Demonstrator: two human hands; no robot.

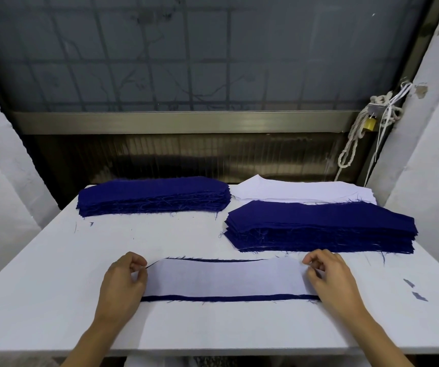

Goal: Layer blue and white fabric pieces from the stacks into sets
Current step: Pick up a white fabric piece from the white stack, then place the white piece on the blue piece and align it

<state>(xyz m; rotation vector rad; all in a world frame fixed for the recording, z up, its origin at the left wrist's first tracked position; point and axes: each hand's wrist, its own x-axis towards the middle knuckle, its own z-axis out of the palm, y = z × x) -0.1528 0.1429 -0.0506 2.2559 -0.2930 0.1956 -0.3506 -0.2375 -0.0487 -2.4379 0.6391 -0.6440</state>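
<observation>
A white fabric piece (226, 278) is laid flat at the near middle of the white table (54, 274), on top of a blue fabric piece (229, 298) whose dark edge is seen as a strip along the near side and a thin line along the far side. The left end of the white piece is pinched by the left hand (123, 280), fingers curled in and closed on the cloth edge. The right end is held the same way by the right hand (329, 276), its fingertips bent down onto the corner. The two hands are kept well apart, one at each end of the layered pair.

Further back, three stacks are seen. A thick blue stack (152, 196) is set at the far left of the table, its frayed threads showing along the near edge. A second blue stack (319, 226) is placed at the right, nearer than the first and just beyond the layered pair. Behind it, partly covered by it, a white stack (300, 192) is spread low and flat at the far right.

Two small blue scraps (415, 290) are left on the bare table to the right of the right hand. No bin or tray is used; everything is carried by the table itself. Beyond, a padlock (370, 124) is hung among white cords (351, 147) by the window frame.
</observation>
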